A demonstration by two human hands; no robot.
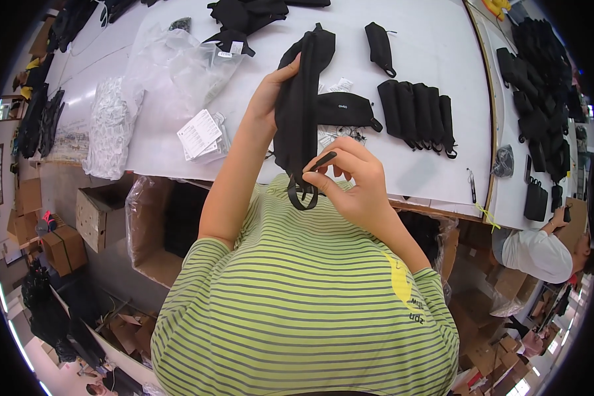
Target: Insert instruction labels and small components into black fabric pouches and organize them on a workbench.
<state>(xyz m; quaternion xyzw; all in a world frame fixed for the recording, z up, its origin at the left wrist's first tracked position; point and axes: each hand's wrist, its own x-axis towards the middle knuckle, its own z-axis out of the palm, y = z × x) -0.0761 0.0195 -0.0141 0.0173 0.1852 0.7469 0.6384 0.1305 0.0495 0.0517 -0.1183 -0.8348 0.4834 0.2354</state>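
On the white table (429,39), five black rolled pouches (417,112) stand side by side in one row. To the left of that row lies one flat black pouch (345,109); above the row lies one more single black pouch (379,46). Two hands show near the row's left: the left hand (265,99) and the right hand (350,185), holding one black bag (300,112).

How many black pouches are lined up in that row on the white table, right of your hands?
5: the black pouches stand side by side in one row right of the right hand; overlaps may hide another.
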